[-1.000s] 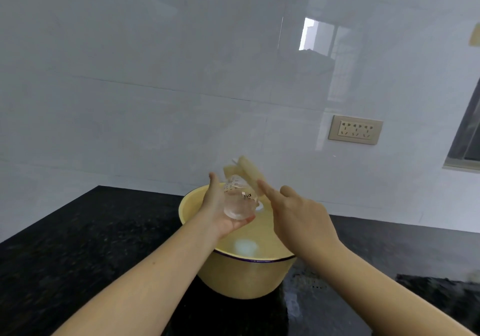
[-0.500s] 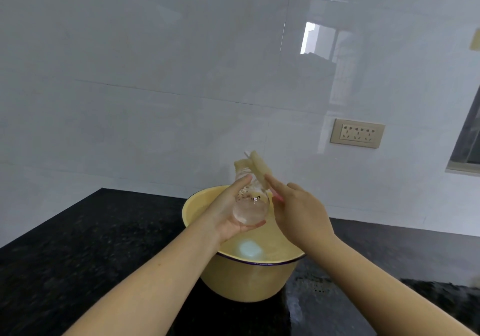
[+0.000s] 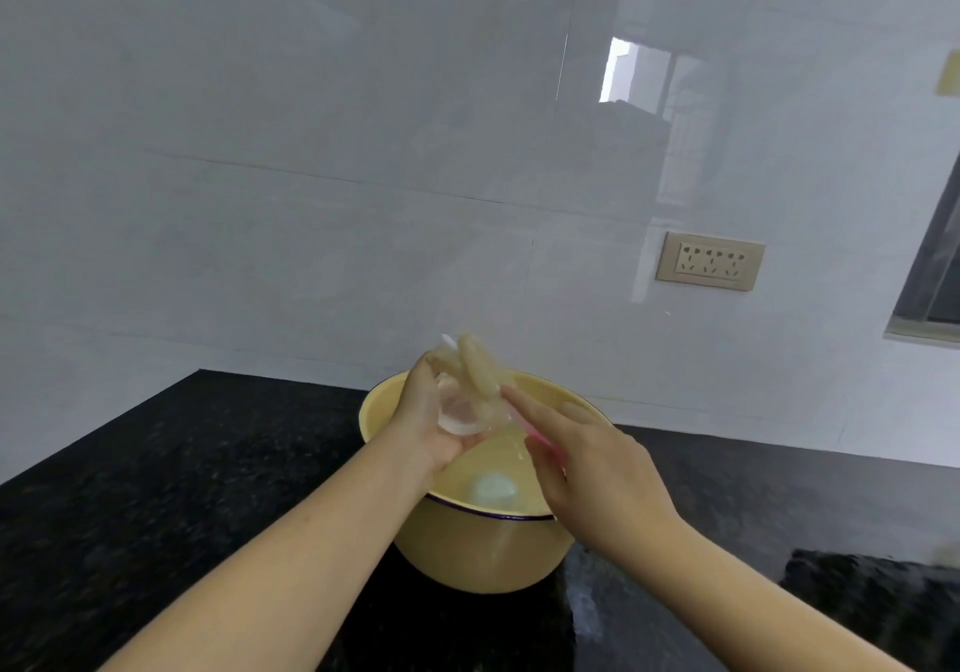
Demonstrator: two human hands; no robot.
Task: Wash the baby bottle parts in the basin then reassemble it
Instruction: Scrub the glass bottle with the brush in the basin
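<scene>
The left hand (image 3: 426, 427) holds the clear plastic baby bottle body (image 3: 457, 414) above the round yellow basin (image 3: 483, 557). Its grip is curled round the base, so the mouth tilts up and away, and drips likely fall back into the water. The right hand (image 3: 597, 469) has its grip closed on a pink-handled bottle brush (image 3: 475, 370) with a beige sponge head, index finger laid along the handle, probably for steering. The sponge is at the bottle's mouth; blur hides whether it is inside. A small white part (image 3: 493, 487) lies in the basin's water, apparently waiting its turn. The basin stands on the black speckled tabletop (image 3: 182, 463).
</scene>
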